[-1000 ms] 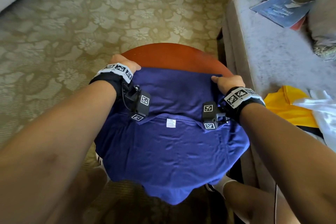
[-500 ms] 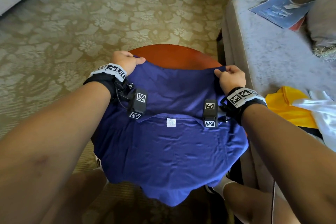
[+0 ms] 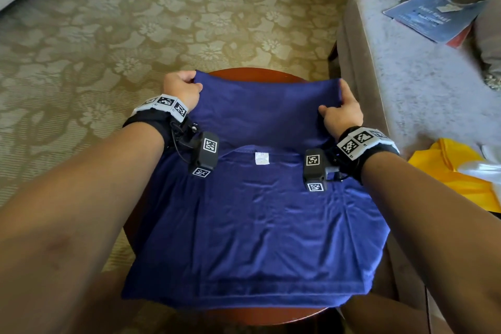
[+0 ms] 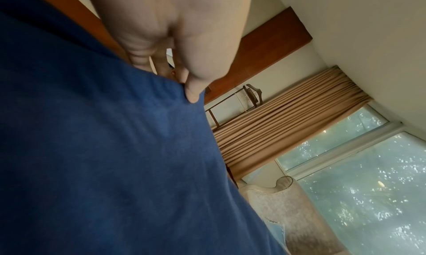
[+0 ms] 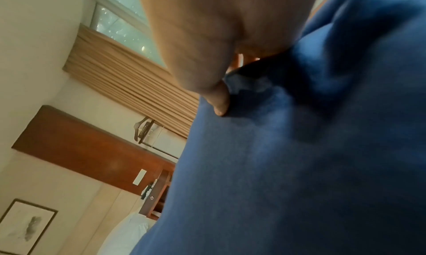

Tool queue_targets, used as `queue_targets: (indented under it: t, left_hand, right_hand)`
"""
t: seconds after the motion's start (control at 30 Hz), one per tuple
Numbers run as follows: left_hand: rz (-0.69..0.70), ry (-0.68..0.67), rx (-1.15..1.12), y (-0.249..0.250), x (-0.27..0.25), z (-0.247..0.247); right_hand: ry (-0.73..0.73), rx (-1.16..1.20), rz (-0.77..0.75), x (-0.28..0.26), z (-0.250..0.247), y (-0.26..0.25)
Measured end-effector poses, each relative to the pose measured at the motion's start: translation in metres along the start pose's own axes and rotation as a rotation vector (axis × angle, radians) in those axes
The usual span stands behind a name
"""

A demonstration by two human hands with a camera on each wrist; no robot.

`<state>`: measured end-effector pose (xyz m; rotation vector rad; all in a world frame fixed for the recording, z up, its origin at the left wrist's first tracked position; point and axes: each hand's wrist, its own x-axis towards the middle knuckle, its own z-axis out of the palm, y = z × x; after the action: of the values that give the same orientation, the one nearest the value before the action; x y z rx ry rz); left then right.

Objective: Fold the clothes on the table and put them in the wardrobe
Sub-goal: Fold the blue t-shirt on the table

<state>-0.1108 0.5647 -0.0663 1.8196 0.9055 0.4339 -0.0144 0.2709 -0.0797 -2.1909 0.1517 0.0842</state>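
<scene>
A: What is hidden or hard to make out?

B: Most of the round wooden desk (image 3: 260,71) is covered by a blue shirt (image 3: 252,225); only a far sliver and a near strip of wood show. The fingers of both hands are tucked behind the cloth, so from the head view only knuckles and thumbs are plain. Both wrist views are blurred and filled with blue fabric. On the sofa (image 3: 406,95) to the right, a yellow garment (image 3: 444,179) and a white one (image 3: 485,163) are cut off by the frame edge (how they lie is unclear). The print on a blue booklet (image 3: 428,13) on the sofa is unreadable.

A: How many of each thing?

B: One blue shirt, one desk, two hands, one yellow garment, one white garment, one booklet. One small white label (image 3: 262,158) sits at the shirt's collar.

A: Where is the shirt relative to the hands?

B: It lies flat on the desk, its near hem hanging slightly over the edge. The left hand (image 3: 182,89) pinches the far left corner between thumb and curled fingers; the right hand (image 3: 342,111) pinches the far right corner the same way. That far edge is raised off the desk and stretched between them, with the collar just nearer than the wrists.
</scene>
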Motion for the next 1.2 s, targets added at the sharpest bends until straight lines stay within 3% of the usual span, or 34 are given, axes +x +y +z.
queue_targets:
  t: [0.23, 0.47, 0.67, 0.9, 1.2]
  left_hand:
    - [0.001, -0.042, 0.082, -0.006, -0.004, -0.011]
    - [-0.104, -0.126, 0.196, -0.005, -0.020, -0.035]
    - [-0.133, -0.152, 0.282, -0.012, -0.041, -0.052]
    - [-0.212, -0.178, 0.268, -0.016, -0.066, -0.076]
    - [-0.368, -0.328, 0.237, -0.029, -0.099, -0.093]
  right_hand:
    - [-0.035, -0.031, 0.073, 0.001, 0.005, 0.004]
    - [-0.133, -0.085, 0.051, -0.020, 0.002, -0.001]
    - [-0.076, -0.058, 0.104, -0.045, -0.013, 0.013]
    - [-0.035, -0.100, 0.082, -0.061, -0.005, 0.007]
    - [-0.100, -0.175, 0.080, -0.096, 0.001, -0.010]
